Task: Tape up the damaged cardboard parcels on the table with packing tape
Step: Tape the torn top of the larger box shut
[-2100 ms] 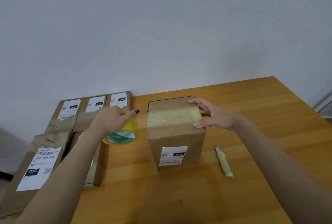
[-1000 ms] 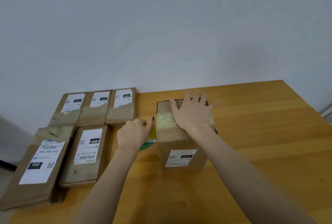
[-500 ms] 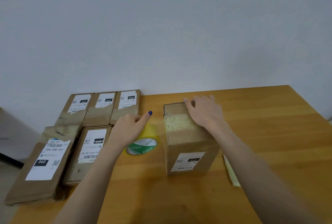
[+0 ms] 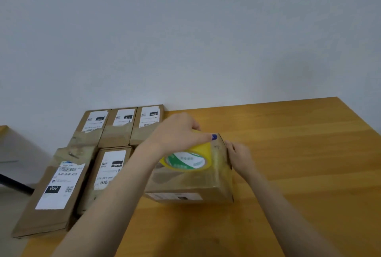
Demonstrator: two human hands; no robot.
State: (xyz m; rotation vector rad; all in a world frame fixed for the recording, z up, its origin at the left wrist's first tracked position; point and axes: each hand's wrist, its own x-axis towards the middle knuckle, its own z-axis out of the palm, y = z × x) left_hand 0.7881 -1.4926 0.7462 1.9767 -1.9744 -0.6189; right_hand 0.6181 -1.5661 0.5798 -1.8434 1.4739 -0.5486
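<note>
- brown cardboard parcel (image 4: 185, 184) sits mid light wooden desk (image 4: 299, 174), now lower, its label tipped downward, likely turned for another seam.
- right hand (image 4: 240, 159): fingers pressed against its right side, probably steadying it; earlier they lay on top.
- left hand (image 4: 175, 135): fingers clamped on yellow packing-tape roll (image 4: 185, 161), now above the parcel top, earlier beside it.

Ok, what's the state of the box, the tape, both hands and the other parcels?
Box: on the table, partly taped.
Tape roll: held against the box top.
Left hand: grips the tape roll.
Right hand: touches the box's right side; grip unclear.
Other parcels: lying flat, labels up.
</note>
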